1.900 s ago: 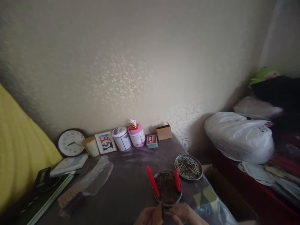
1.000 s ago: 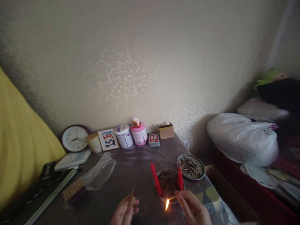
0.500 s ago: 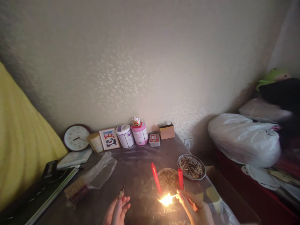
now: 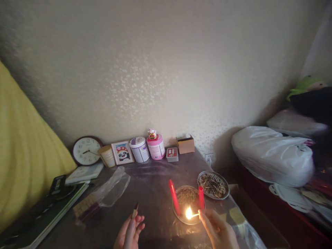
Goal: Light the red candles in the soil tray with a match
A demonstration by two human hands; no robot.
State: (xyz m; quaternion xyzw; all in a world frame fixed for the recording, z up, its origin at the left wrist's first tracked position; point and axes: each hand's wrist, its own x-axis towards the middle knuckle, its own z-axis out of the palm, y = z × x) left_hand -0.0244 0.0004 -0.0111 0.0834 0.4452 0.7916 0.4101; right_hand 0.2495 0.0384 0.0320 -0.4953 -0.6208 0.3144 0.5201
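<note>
My right hand (image 4: 218, 231) pinches a burning match (image 4: 192, 214), its flame over the near rim of a round metal dish (image 4: 178, 215) filled with dark ash. Two red candles stand in that dish: a taller, leaning left candle (image 4: 174, 197) and a shorter right candle (image 4: 201, 197), which is just above my fingertips. My left hand (image 4: 129, 231) is at the bottom edge of the view, holding a small matchbox (image 4: 135, 210) upright between its fingers, to the left of the dish.
A second metal dish (image 4: 213, 185) of spent matches sits behind the first. Along the wall stand a clock (image 4: 86, 150), a panda picture (image 4: 122, 152), two tubs (image 4: 140, 149), a small cardboard box (image 4: 185, 144). A plastic bag (image 4: 109, 190) lies left; a white bundle (image 4: 272, 155) lies right.
I struck a match against the box, and it flared. My left hand drew away left with the matchbox, and my right hand brought the flame up toward the dish and the candles.
</note>
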